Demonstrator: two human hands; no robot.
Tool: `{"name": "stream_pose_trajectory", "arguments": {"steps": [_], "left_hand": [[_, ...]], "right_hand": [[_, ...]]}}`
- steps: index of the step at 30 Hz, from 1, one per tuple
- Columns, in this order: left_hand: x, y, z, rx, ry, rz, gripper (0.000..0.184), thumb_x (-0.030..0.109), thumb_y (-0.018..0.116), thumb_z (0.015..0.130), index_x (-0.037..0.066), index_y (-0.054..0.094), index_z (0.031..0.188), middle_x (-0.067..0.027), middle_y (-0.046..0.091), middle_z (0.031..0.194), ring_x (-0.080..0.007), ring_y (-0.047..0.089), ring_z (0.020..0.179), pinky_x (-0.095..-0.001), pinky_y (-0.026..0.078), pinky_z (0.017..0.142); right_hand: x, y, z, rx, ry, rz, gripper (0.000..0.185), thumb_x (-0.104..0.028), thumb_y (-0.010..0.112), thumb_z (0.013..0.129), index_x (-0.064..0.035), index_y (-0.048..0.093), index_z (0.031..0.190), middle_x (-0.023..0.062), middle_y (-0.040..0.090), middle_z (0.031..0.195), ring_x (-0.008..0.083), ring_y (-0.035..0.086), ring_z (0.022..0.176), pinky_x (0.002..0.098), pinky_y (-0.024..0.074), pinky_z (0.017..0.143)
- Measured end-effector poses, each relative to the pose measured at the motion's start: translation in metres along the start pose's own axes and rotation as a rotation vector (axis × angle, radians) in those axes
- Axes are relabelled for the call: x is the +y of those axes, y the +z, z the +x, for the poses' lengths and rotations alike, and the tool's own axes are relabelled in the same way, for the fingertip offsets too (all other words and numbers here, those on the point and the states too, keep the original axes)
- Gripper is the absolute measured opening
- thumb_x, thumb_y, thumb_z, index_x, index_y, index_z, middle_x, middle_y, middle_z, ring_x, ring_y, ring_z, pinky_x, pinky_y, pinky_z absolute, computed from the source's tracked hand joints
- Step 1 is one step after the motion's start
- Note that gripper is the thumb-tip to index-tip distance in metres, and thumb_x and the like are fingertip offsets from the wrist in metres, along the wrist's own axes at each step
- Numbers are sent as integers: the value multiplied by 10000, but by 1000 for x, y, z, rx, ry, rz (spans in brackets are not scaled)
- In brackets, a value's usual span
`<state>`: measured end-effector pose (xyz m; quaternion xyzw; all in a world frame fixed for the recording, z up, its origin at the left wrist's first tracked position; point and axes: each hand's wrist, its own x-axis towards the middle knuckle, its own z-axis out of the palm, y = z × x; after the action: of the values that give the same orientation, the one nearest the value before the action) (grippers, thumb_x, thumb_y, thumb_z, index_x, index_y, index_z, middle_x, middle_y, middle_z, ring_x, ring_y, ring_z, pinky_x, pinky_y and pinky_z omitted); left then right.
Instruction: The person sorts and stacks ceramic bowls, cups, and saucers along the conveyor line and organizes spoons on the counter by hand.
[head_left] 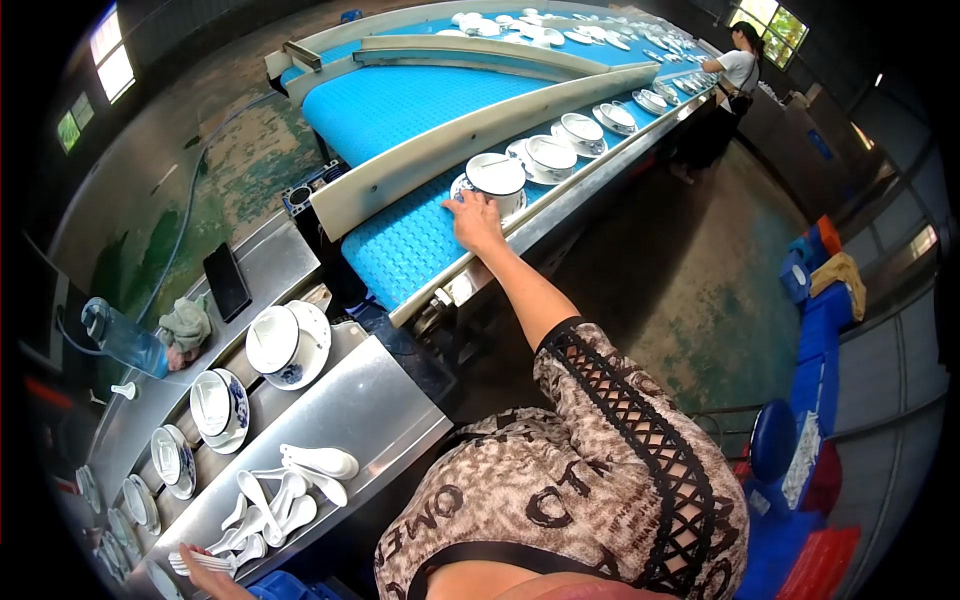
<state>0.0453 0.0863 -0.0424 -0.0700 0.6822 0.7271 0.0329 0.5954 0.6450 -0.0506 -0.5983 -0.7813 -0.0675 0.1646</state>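
My right hand (474, 220) is at the near end of the blue conveyor belt (395, 245), its fingers on the edge of a dish set: a white bowl (495, 174) standing on a blue-patterned plate. At the lower left, my left hand (207, 577) holds a small stack of white spoons (190, 563) over the steel tabletop's edge. Beside it lies a loose pile of white ceramic spoons (268, 505). Similar dish sets, such as the nearest bowl and plate (290, 345), stand in a row on the narrow track left of the spoons.
More dish sets (551, 153) line the belt toward a person (741, 70) at its far end. A phone (227, 281), a cloth (186, 325) and a water bottle (135, 340) lie on the left ledge. Blue crates (812, 370) and a blue stool (773, 441) stand at right.
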Motion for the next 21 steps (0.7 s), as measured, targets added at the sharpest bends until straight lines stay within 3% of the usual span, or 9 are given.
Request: {"name": "stream_pose_trajectory", "arguments": {"steps": [6, 11, 13, 16, 21], "left_hand": [[-2, -11, 5, -9, -13, -19, 337, 321, 737, 714, 57, 588, 860, 1, 548, 772, -96, 517, 690, -232, 414, 633], [-2, -15, 6, -35, -13, -31, 343, 312, 736, 719, 47, 583, 874, -1, 548, 783, -98, 517, 694, -232, 416, 646], [-4, -18, 9, -45, -15, -43, 338, 302, 733, 724, 42, 581, 879, -3, 548, 785, -97, 514, 692, -229, 418, 645], [-4, -17, 9, -43, -11, -50, 325, 285, 731, 731, 37, 580, 877, -7, 547, 781, -93, 511, 683, -220, 420, 626], [1, -16, 3, -41, -17, -25, 329, 283, 733, 728, 38, 584, 890, -14, 556, 800, -93, 517, 690, -218, 422, 620]], "right_hand": [[-2, -1, -1, 36, -21, 11, 328, -118, 456, 829, -237, 618, 1088, 83, 526, 1093, 241, 483, 1050, 417, 351, 890], [-3, -3, -1, -11, 6, 17, 378, -106, 427, 832, -255, 591, 1138, 120, 500, 1222, 279, 474, 1102, 430, 346, 919], [-1, 5, 0, 67, 3, 20, 361, -112, 476, 810, -266, 605, 1111, 85, 540, 1118, 245, 496, 1065, 428, 363, 873], [-1, 6, 0, 64, 3, 10, 364, -104, 485, 809, -267, 608, 1110, 87, 537, 1129, 243, 499, 1061, 425, 364, 865], [-7, -11, -3, -44, 105, 53, 396, -70, 438, 825, -265, 589, 1136, 114, 491, 1241, 273, 463, 1133, 434, 339, 909]]}}
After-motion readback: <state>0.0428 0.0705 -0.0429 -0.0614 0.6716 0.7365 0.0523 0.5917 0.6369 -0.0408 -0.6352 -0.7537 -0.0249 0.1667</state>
